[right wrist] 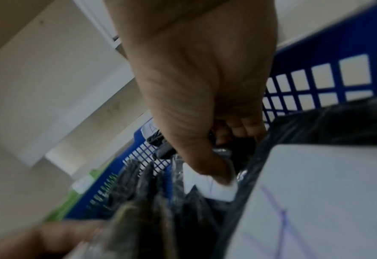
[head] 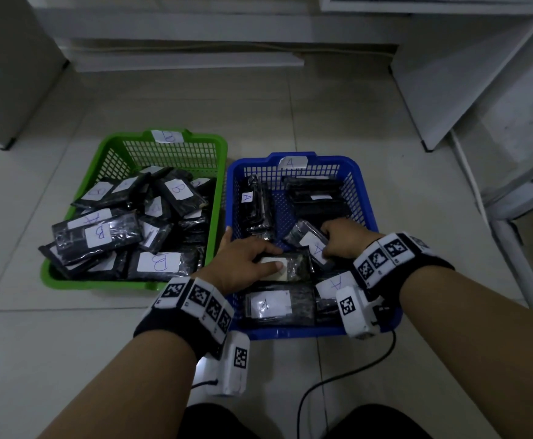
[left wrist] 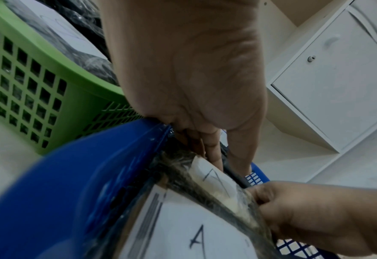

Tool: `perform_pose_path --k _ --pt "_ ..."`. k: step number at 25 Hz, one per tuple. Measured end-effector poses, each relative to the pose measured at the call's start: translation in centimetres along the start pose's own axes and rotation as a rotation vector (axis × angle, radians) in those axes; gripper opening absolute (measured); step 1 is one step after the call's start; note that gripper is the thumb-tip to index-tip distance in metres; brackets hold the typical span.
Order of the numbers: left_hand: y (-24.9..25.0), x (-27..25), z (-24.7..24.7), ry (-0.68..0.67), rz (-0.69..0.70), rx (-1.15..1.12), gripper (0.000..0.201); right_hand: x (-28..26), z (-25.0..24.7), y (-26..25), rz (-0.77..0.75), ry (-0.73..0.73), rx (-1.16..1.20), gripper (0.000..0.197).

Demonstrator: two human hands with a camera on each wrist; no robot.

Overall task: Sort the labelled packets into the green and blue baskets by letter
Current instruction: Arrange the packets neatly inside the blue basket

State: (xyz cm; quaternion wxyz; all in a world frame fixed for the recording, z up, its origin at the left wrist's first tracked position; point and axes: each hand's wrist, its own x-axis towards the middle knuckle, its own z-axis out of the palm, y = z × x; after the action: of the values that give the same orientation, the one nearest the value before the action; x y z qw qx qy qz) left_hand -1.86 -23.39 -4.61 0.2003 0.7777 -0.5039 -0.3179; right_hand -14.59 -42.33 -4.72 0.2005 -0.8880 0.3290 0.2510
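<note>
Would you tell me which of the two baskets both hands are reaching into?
The blue basket, tagged A, on the right. Both the left hand and the right hand grip packets inside it; the green basket, tagged B, sits untouched.

Both bare forearms extend forward and downward, each wrist wearing a dark band with black-and-white coded markers. The left hand (head: 246, 261) lies palm down, thumb laid flat toward the right, fingers curled under. The right hand (head: 344, 237) is knuckles up, its fingers (right wrist: 238, 129) curled and thumb pressed down in a pinch.
</note>
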Motion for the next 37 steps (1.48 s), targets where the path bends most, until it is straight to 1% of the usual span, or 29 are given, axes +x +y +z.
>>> perform_pose_path --k 1,2,5,7,9,11,12,14,16,19,20,21,23,24,25,26,27,29,30,32,34,35,37 --pt "0.0 0.0 0.0 0.006 -0.006 -0.006 0.033 -0.3 -0.3 0.0 -0.005 -0.005 0.033 0.019" --pt "0.0 0.0 0.0 0.009 -0.011 -0.008 0.032 -0.6 -0.6 -0.1 -0.004 -0.007 0.051 0.017" --pt "0.1 -0.1 -0.1 0.012 -0.015 -0.014 0.031 -1.5 -1.4 -0.1 0.002 0.033 -0.017 0.02" --pt "0.3 -0.2 -0.1 0.003 -0.023 -0.011 0.031 -1.9 -1.9 -0.1 -0.013 0.071 -0.047 0.029" --pt "0.5 -0.1 0.0 -0.003 -0.026 0.005 0.031 -1.9 -2.1 0.0 -0.049 0.073 0.03 0.025" --pt "0.6 0.0 0.0 -0.005 -0.036 0.017 0.032 -1.5 -1.6 -0.1 -0.081 0.032 0.168 0.024" --pt "0.6 0.0 0.1 -0.004 -0.04 0.019 0.032 -1.4 -1.2 -0.3 -0.095 -0.008 0.238 0.028" --pt "0.6 0.0 0.1 -0.004 -0.047 0.023 0.033 -0.9 -0.2 -0.5 -0.101 -0.063 0.325 0.044" --pt "0.6 0.0 0.0 -0.003 -0.052 0.014 0.033 -0.5 0.2 -0.5 -0.085 -0.063 0.354 0.048" --pt "0.6 0.0 0.0 -0.017 -0.051 -0.001 0.033 -0.4 -0.7 -0.5 -0.091 -0.065 0.326 0.041" --pt "0.6 0.0 -0.1 -0.021 -0.05 -0.005 0.034 -0.4 -1.0 -0.5 -0.122 -0.006 0.332 0.038" --pt "0.6 -0.1 -0.1 -0.02 -0.048 -0.008 0.034 -0.5 -1.4 -0.6 -0.154 0.106 0.352 0.034" --pt "0.4 -0.1 -0.2 -0.011 -0.044 -0.02 0.034 -0.2 -2.2 -0.8 -0.175 0.403 0.342 0.031" --pt "0.4 -0.1 -0.1 -0.011 -0.044 -0.026 0.034 0.3 -2.5 -0.7 -0.169 0.531 0.263 0.031" --pt "0.5 -0.1 -0.2 -0.014 -0.044 -0.03 0.034 0.9 -2.9 -0.5 -0.157 0.596 0.166 0.033" --pt "0.6 -0.2 -0.2 -0.02 -0.047 -0.032 0.034 1.5 -3.2 -0.2 -0.144 0.595 0.1 0.033" --pt "0.7 -0.2 -0.2 -0.024 -0.053 -0.036 0.034 2.2 -3.6 -0.1 -0.142 0.542 0.074 0.032" --pt "1.0 -0.2 -0.4 -0.039 -0.085 -0.035 0.033 3.0 -4.4 -0.1 -0.154 0.381 0.075 0.027" --pt "1.1 -0.1 -0.5 -0.045 -0.107 -0.009 0.033 3.3 -4.6 -0.3 -0.151 0.34 0.091 0.025" --pt "1.7 0.7 -1.1 -0.015 -0.142 0.087 0.031 3.5 -4.8 -0.3 -0.112 0.345 0.176 0.024" --pt "2.8 2.0 -2.1 0.086 -0.156 0.132 0.029 3.4 -4.9 0.0 -0.064 0.327 0.221 0.026" --pt "3.5 2.9 -2.7 0.116 -0.167 0.107 0.029 3.3 -4.9 0.3 -0.051 0.31 0.238 0.025" --pt "4.6 5.2 -3.8 0.12 -0.232 -0.054 0.034 3.4 -5.4 1.0 -0.065 0.318 0.285 0.022"
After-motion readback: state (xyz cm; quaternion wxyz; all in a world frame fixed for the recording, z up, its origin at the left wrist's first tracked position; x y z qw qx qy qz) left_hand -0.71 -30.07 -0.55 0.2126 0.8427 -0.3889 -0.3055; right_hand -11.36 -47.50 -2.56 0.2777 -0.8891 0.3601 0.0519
